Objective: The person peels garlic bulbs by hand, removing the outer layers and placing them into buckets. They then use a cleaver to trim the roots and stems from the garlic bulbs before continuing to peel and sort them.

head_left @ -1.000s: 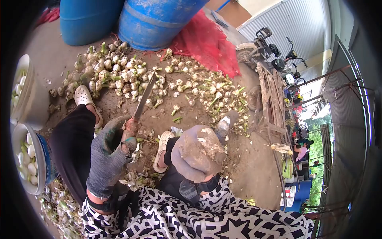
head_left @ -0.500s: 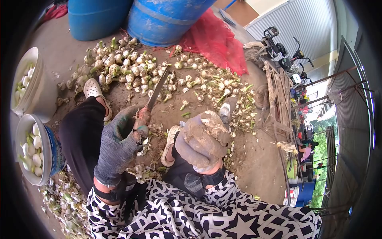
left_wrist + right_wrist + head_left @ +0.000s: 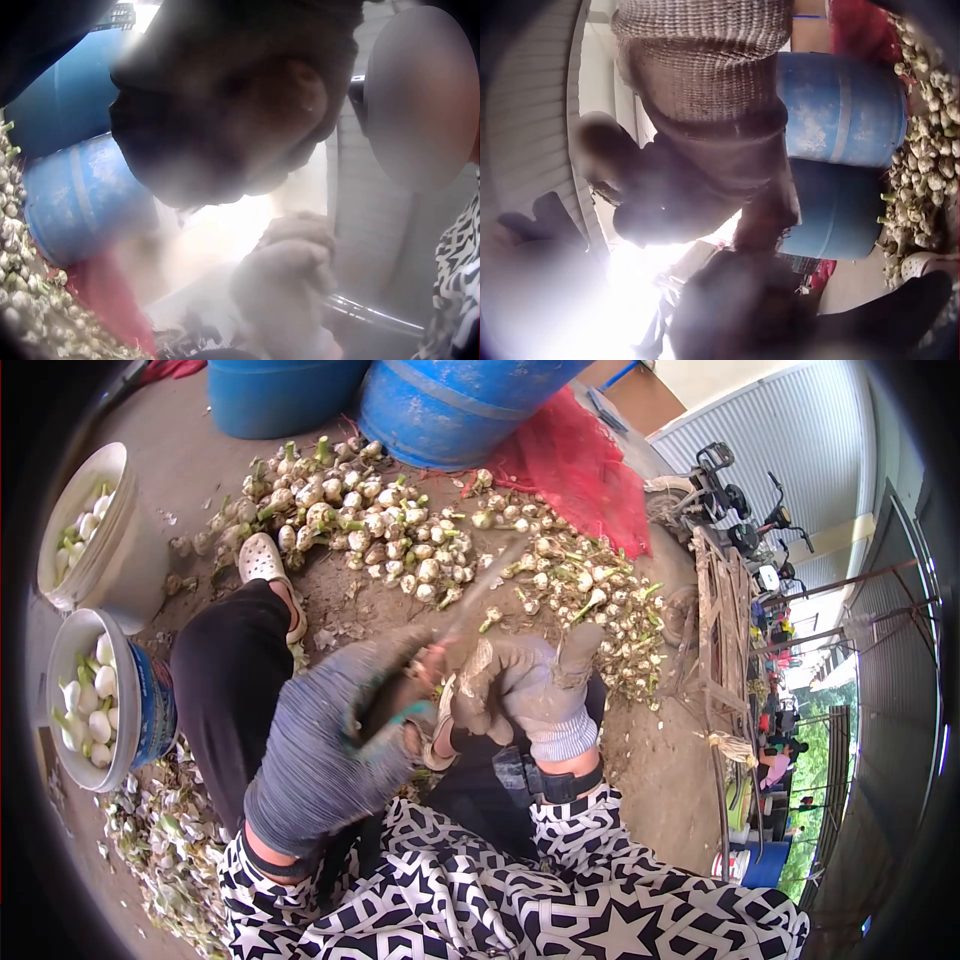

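Observation:
In the head view my left hand [image 3: 325,735], in a dark grey knitted glove, grips the reddish handle [image 3: 432,662] of a knife. Its blade [image 3: 485,585] is motion-blurred and points up and to the right. Beside it, my right hand [image 3: 535,685] wears a light grey glove with mud-caked fingers. That hand's thumb stands up apart from the other fingers, which bend down toward the knife hand. I cannot tell whether the right hand holds anything. Beyond both hands lies a pile of garlic bulbs [image 3: 390,530] with short green stems.
Two buckets of peeled white garlic stand at the left, a white bucket [image 3: 125,550] and a blue-labelled bucket [image 3: 150,695]. Skins [image 3: 165,850] litter the ground below them. Blue barrels [image 3: 455,410], red netting [image 3: 585,480] and a wooden cart [image 3: 720,620] lie beyond.
My left hand with the knife has moved right and closer to my right hand. The right hand has turned, its fingers now lower and facing left. The head view has shifted slightly.

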A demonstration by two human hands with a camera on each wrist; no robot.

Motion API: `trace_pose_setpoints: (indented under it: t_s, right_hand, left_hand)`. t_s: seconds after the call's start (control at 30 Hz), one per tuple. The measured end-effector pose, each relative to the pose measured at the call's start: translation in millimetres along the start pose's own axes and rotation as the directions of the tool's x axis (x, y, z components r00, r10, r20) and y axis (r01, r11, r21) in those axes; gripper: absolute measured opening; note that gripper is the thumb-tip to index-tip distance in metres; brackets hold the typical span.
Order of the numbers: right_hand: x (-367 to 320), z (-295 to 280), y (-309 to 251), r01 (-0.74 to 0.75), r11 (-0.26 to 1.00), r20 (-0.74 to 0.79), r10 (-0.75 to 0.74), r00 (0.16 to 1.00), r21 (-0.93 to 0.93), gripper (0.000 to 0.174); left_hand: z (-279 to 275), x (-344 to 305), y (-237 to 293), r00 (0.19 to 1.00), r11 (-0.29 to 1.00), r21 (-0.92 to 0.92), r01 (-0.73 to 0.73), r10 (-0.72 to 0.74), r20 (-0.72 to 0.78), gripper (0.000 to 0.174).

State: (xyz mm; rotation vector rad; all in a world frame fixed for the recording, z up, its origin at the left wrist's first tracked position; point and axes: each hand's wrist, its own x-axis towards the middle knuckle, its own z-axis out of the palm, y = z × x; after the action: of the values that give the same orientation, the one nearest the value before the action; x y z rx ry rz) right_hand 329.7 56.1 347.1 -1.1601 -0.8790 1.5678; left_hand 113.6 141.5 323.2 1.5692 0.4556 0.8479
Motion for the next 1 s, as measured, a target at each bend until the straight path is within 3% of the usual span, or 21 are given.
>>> trace_pose_setpoints:
  t_s: [0.07, 0.1, 0.17, 0.2, 0.23, 0.3, 0.33, 0.37, 0.43, 0.47, 0.5, 0.57, 0.67, 0.8, 0.87, 0.9, 0.97, 1.0]
  right_hand:
    - [4, -3, 4, 0.001, 0.951, -0.164, -0.055, 0.985, -0.311, 0.121]
    - [3, -3, 4, -0.003, 0.950, -0.154, -0.048, 0.987, -0.311, 0.121]
    - [-2, -4, -1, 0.035, 0.950, -0.134, -0.080, 0.988, -0.312, 0.108]
    - [-4, -24, 6, 0.064, 0.978, -0.023, -0.069, 0.997, -0.200, 0.090]
    - [-6, -36, 18, 0.059, 0.977, -0.017, -0.064, 0.998, -0.203, 0.090]
    - [-15, -46, 36, 0.226, 0.966, -0.133, -0.243, 0.961, -0.127, 0.062]
    - [-19, -49, 42, 0.231, 0.962, -0.188, -0.256, 0.948, -0.144, 0.039]
    - [-20, -45, 39, 0.227, 0.963, -0.184, -0.251, 0.950, -0.145, 0.039]
    - [-22, -33, 31, 0.187, 0.807, -0.255, -0.383, 0.888, -0.560, 0.036]
    - [-25, -34, 30, 0.089, 0.540, -0.188, -0.438, 0.879, -0.837, 0.033]
    - [-27, -36, 32, 0.089, 0.539, -0.186, -0.434, 0.881, -0.838, 0.033]
    - [-29, -42, 37, 0.028, 0.736, -0.305, -0.314, 0.899, -0.676, 0.039]
    - [-30, -43, 33, 0.151, 0.769, -0.243, -0.372, 0.896, -0.622, 0.051]
    - [-26, -38, 39, 0.136, 0.711, -0.267, -0.424, 0.865, -0.690, 0.062]
    - [-29, -40, 28, 0.040, 0.788, -0.300, -0.281, 0.912, -0.614, 0.063]
    - [-28, -34, 18, 0.041, 0.788, -0.303, -0.282, 0.910, -0.614, 0.063]
    - [-27, -22, -5, 0.146, 0.953, -0.326, -0.231, 0.916, -0.265, 0.061]
    - [-27, -27, 12, 0.181, 0.964, -0.475, -0.254, 0.842, -0.195, 0.064]
  left_hand:
    - [0, -1, 17, 0.991, 0.972, 0.207, -0.112, 0.094, 0.094, 0.055]
    - [5, 1, 23, 0.978, 0.936, 0.282, -0.208, 0.190, 0.091, 0.047]
    - [9, -4, 34, 0.990, 0.896, 0.421, -0.140, 0.112, 0.091, 0.052]
    - [9, -6, 33, 0.991, 0.897, 0.421, -0.133, 0.108, 0.081, 0.052]
    - [9, -6, 32, 0.986, 0.884, 0.439, -0.160, 0.121, 0.116, 0.057]
    - [11, -8, 32, 0.981, 0.872, 0.453, -0.183, 0.132, 0.143, 0.063]
    - [13, -8, 35, 0.976, 0.856, 0.474, -0.206, 0.145, 0.162, 0.064]
    - [14, -9, 38, 0.971, 0.839, 0.494, -0.228, 0.156, 0.183, 0.065]
    - [12, -10, 43, 0.966, 0.822, 0.513, -0.246, 0.166, 0.197, 0.065]
    - [10, -9, 45, 0.962, 0.813, 0.524, -0.254, 0.158, 0.221, 0.066]
    - [10, -9, 46, 0.958, 0.804, 0.533, -0.263, 0.150, 0.246, 0.067]
    - [13, -11, 43, 0.960, 0.820, 0.506, -0.269, 0.184, 0.211, 0.069]
    - [16, -13, 38, 0.959, 0.839, 0.465, -0.281, 0.235, 0.156, 0.072]
    - [15, -11, 43, 0.953, 0.835, 0.463, -0.297, 0.230, 0.197, 0.070]
    - [15, -12, 39, 0.955, 0.849, 0.443, -0.288, 0.222, 0.196, 0.069]
    - [15, -13, 36, 0.956, 0.863, 0.419, -0.282, 0.215, 0.199, 0.069]
    - [19, -14, 34, 0.949, 0.857, 0.413, -0.308, 0.247, 0.195, 0.068]
    - [20, -15, 33, 0.944, 0.852, 0.410, -0.326, 0.273, 0.185, 0.068]
